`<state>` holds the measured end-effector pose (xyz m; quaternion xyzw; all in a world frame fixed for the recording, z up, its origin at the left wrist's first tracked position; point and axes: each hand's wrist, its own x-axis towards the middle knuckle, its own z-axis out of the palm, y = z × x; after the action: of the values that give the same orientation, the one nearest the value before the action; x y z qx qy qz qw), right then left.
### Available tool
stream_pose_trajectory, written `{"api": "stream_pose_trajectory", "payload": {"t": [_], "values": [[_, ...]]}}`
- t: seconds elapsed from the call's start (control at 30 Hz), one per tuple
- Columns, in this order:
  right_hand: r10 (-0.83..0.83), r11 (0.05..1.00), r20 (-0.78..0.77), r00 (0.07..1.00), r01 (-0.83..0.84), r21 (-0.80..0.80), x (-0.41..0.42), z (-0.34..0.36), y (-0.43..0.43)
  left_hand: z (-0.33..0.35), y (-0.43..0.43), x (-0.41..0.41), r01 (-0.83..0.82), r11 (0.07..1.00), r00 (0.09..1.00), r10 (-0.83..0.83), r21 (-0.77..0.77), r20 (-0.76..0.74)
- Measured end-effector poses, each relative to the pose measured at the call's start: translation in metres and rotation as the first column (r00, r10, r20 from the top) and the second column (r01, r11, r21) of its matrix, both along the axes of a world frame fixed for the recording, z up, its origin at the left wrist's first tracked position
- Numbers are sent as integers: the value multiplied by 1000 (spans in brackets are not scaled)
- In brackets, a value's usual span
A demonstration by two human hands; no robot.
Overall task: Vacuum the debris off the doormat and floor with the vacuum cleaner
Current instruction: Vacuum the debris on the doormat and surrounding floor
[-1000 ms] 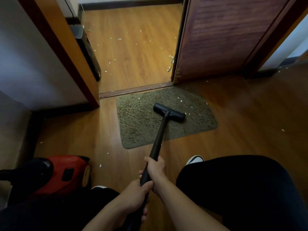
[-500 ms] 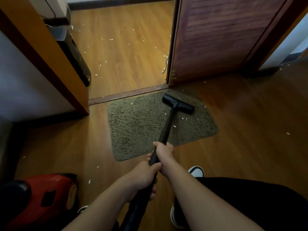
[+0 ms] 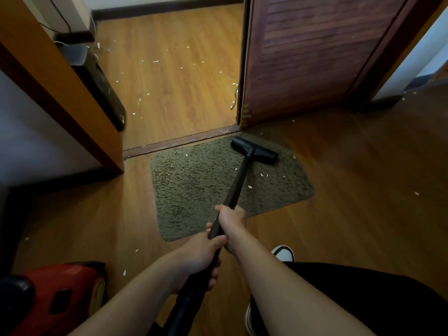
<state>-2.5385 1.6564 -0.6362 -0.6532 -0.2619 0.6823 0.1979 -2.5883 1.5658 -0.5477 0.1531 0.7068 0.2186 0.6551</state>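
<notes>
A grey-green shaggy doormat (image 3: 194, 190) lies on the wooden floor (image 3: 363, 190) before a doorway. White debris flecks (image 3: 250, 186) dot the mat and the floor beyond the threshold. The black vacuum nozzle (image 3: 254, 150) rests on the mat's far right part, near the threshold. Its black wand (image 3: 236, 187) runs back to me. My right hand (image 3: 231, 220) grips the wand higher up. Just behind it, my left hand (image 3: 201, 258) holds the wand where it widens. The red vacuum body (image 3: 60, 297) sits at the lower left.
A brown louvred door (image 3: 315, 57) stands open at the right of the doorway. A wooden door frame (image 3: 60, 93) and a black box (image 3: 101, 86) are on the left. More flecks (image 3: 155, 61) litter the far room's floor. My legs and white-toed shoe (image 3: 283, 253) are at the lower right.
The nozzle has slid away from me across the mat, from its middle to its far right part near the threshold. Both arms have stretched forward, still gripping the wand.
</notes>
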Motion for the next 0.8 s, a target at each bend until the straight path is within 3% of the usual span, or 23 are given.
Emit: {"api": "stream_pose_trajectory", "payload": {"t": [0.4,0.8], "values": [[1,1000,48,999,0,-25,20,14,-91,12,-82,14,46,999,999,-46,-14,23],[-7,999,43,999,5,33,2,9,-17,2,-12,6,-13,1000,1000,13,28,-5]]}}
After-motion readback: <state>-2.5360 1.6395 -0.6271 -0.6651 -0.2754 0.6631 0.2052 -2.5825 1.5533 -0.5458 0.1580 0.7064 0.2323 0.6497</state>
